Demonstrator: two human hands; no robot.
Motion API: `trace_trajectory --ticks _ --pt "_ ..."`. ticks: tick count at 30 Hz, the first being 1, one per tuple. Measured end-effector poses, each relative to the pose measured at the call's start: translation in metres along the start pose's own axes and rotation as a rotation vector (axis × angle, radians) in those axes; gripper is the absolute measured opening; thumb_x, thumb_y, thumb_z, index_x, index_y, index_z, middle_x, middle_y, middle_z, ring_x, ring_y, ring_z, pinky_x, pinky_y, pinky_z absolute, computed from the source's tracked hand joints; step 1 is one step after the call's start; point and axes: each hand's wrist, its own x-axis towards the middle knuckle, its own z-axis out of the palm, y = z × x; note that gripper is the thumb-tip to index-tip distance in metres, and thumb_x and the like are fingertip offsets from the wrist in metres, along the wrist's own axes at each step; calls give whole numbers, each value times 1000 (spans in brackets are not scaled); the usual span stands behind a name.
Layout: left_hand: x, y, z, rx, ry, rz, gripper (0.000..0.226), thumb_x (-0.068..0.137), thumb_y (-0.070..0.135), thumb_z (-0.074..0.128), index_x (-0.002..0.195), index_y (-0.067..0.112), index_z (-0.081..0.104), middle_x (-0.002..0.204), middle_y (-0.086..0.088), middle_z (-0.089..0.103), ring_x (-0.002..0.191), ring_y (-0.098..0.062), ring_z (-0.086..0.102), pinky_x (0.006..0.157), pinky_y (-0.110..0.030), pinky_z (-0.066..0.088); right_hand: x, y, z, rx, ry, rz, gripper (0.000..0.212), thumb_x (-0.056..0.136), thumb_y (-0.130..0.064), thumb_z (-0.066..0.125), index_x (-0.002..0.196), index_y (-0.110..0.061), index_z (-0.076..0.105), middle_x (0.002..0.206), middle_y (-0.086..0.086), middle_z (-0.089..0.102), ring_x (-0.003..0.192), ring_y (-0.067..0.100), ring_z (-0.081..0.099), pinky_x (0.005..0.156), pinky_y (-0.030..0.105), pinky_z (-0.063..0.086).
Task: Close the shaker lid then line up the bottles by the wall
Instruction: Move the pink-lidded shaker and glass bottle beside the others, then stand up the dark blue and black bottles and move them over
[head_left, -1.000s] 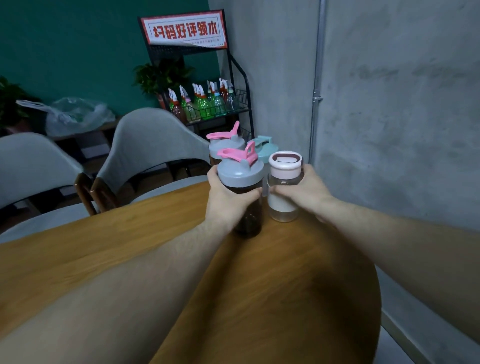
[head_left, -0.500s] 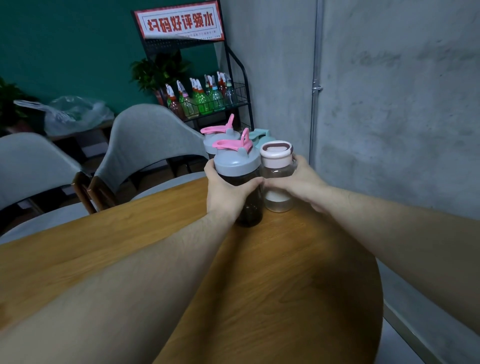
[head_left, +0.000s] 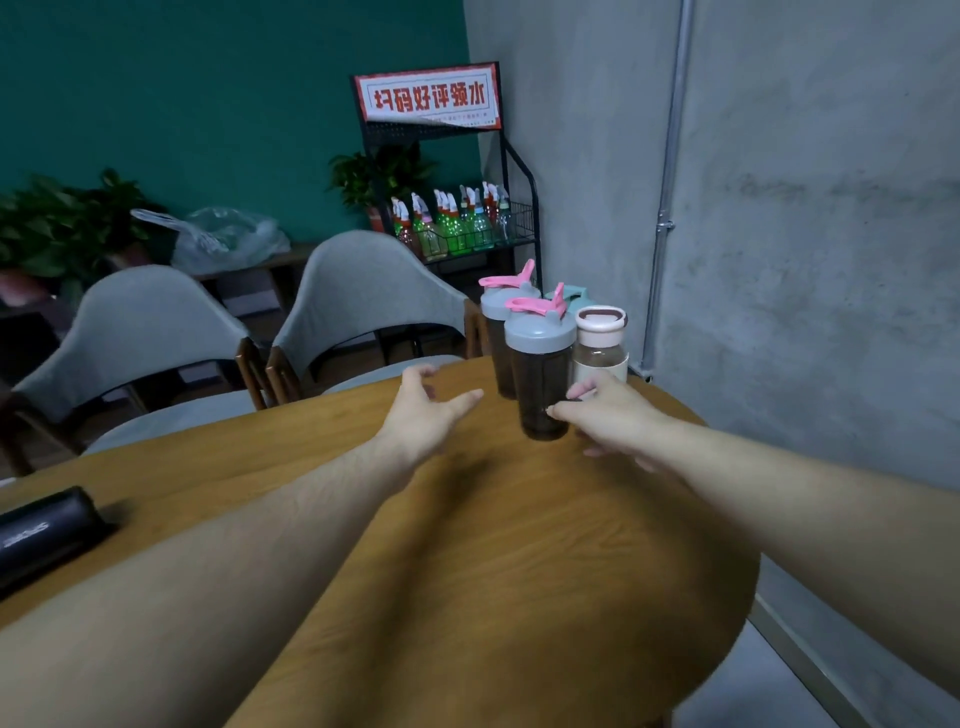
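Several bottles stand clustered at the far right end of the wooden table (head_left: 519, 545), close to the concrete wall (head_left: 810, 260). The nearest is a dark shaker (head_left: 540, 374) with a grey lid and a pink flip cap. Behind it stands a second dark shaker (head_left: 500, 312) of the same kind. A clear bottle (head_left: 601, 343) with a pale pink lid stands to the right, and a teal lid (head_left: 574, 301) peeks out behind. My left hand (head_left: 428, 410) hovers open, left of the near shaker, holding nothing. My right hand (head_left: 608, 410) is open, its fingertips by the near shaker's base.
A black cylindrical object (head_left: 41, 535) lies at the table's left edge. Two grey chairs (head_left: 358, 296) stand behind the table. A black wire rack (head_left: 462, 228) with spray bottles and a red sign stands in the corner. A metal pipe (head_left: 667, 208) runs down the wall.
Both hands have let go of the bottles and drawn back toward me, fingers now spread. The bottles stay standing by the wall. The camera view has shifted left.
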Motion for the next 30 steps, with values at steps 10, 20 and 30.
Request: trace_trajectory --ticks 10,20,30 --pt "-97 -43 -173 156 24 -77 30 96 40 63 115 18 59 108 -3 70 94 -21 67 75 -35 54 -96 -122 135 -58 -279 -156 41 97 -38 64 134 -30 47 110 3 64 97 21 68 84 41 63" --pt "-155 -140 -341 188 237 -260 38 93 50 62 93 12 66 78 -5 56 69 -20 49 57 -30 38 -138 -203 284 -253 -506 -318 62 94 -45 67 147 -30 39 110 2 64 95 19 67 75 35 62" --pt "-134 -236 -447 -10 658 -292 36 88 44 70 102 15 54 95 -3 61 81 -18 54 65 -32 42 -115 -260 416 -868 -484 -821 83 79 -44 78 150 -29 39 147 0 45 133 26 44 108 39 42"
